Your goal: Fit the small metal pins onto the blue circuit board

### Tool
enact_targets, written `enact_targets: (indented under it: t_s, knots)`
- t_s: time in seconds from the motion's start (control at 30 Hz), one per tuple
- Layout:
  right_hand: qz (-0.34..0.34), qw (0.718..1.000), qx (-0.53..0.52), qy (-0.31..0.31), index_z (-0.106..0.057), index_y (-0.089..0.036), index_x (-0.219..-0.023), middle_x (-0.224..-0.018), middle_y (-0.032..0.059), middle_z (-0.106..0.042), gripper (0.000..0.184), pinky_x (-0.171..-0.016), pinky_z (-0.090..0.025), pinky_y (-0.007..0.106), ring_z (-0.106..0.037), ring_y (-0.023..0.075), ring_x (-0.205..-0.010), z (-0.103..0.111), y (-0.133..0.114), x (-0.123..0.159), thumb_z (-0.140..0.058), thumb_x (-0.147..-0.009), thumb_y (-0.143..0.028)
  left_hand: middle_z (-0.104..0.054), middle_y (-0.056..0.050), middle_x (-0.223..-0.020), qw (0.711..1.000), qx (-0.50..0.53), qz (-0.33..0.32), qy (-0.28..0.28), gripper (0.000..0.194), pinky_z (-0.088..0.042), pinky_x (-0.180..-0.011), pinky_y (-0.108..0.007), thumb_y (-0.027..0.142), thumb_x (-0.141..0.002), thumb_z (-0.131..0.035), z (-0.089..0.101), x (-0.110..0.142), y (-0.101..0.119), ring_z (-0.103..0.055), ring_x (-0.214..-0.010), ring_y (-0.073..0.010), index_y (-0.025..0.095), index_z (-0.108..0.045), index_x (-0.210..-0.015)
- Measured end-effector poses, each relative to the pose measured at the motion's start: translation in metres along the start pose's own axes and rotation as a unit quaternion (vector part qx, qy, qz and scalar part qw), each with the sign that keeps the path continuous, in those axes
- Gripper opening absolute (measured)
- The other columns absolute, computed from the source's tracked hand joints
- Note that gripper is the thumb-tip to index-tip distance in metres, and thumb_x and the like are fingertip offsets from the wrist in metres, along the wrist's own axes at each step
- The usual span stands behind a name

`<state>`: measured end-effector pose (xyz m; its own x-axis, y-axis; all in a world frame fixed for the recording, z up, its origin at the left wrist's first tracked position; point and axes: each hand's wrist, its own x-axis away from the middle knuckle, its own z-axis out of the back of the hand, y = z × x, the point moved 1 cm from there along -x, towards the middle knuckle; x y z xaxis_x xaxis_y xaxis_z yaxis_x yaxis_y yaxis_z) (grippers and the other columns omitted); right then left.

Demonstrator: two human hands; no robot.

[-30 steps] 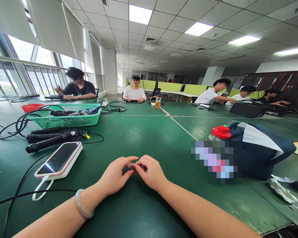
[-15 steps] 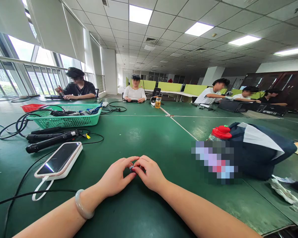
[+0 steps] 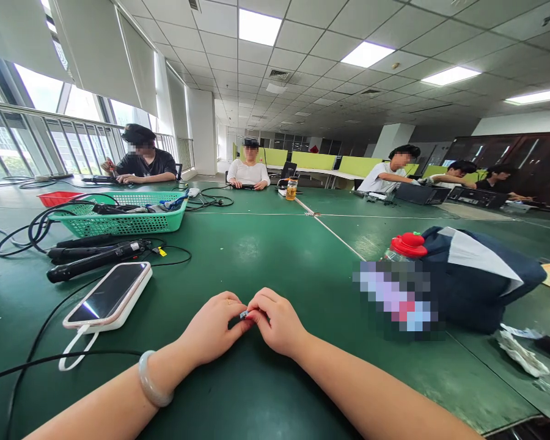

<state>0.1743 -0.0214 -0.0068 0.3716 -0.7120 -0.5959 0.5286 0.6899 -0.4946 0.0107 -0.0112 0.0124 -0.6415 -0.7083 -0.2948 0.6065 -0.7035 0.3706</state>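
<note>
My left hand (image 3: pixel 217 325) and my right hand (image 3: pixel 275 321) meet at the fingertips just above the green table (image 3: pixel 256 391). Pinched between them is a tiny pale-blue and dark piece (image 3: pixel 243 315), mostly covered by fingers and too small to name. The right thumb and forefinger close on it from one side. On the other side, the left fingers are bent against it, their tips partly hidden. A pale bangle (image 3: pixel 154 379) circles my left wrist.
To the left lie a phone (image 3: pixel 107 296), black rod-shaped devices (image 3: pixel 96 260) with cables, and a green basket (image 3: pixel 123 218). A red-lidded bottle (image 3: pixel 409 244) and a dark blue bag (image 3: pixel 474 281) stand right. Several people sit around the table.
My left fingers have shifted slightly and bent lower, so a bit more of the small piece shows. The right hand stays almost still. At far right, co-workers have moved their arms.
</note>
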Motion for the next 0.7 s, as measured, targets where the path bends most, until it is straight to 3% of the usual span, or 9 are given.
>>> enact_targets:
  t_s: [0.13,0.37,0.7]
  knots:
    - [0.002,1.000,0.008,-0.001,-0.058,-0.019,-0.077,-0.079,0.0025,-0.056,0.013,-0.064,-0.043,0.023,-0.051,0.0119,-0.068,0.0009,-0.0018,0.0003,-0.048,-0.085,-0.021,-0.066,-0.001,-0.076,0.999,0.009,-0.032,-0.013,0.023,-0.042,-0.085,-0.032,0.028,-0.086,-0.043,-0.0004,0.0001,-0.0005,-0.053,-0.090,-0.0182,0.021,-0.063,-0.075]
    - [-0.011,1.000,0.005,-0.010,-0.062,-0.020,-0.084,-0.083,0.0025,-0.058,0.012,-0.064,-0.043,0.023,-0.052,0.0114,-0.068,0.0011,-0.0008,0.0007,-0.051,-0.085,-0.024,-0.065,-0.001,-0.075,1.000,0.013,-0.023,0.004,0.022,-0.041,-0.088,-0.034,0.021,-0.083,-0.045,-0.0004,0.0003,-0.0036,-0.053,-0.092,-0.0185,0.021,-0.063,-0.071]
    - [-0.007,1.000,0.009,-0.013,-0.060,-0.020,-0.082,-0.083,0.0019,-0.057,0.009,-0.064,-0.043,0.023,-0.051,0.0112,-0.068,0.0003,0.0001,0.0008,-0.051,-0.083,-0.020,-0.067,-0.001,-0.075,0.999,0.017,-0.026,-0.014,0.023,-0.039,-0.093,-0.037,0.024,-0.083,-0.045,0.0011,0.0008,-0.0027,-0.052,-0.098,-0.0201,0.023,-0.065,-0.073]
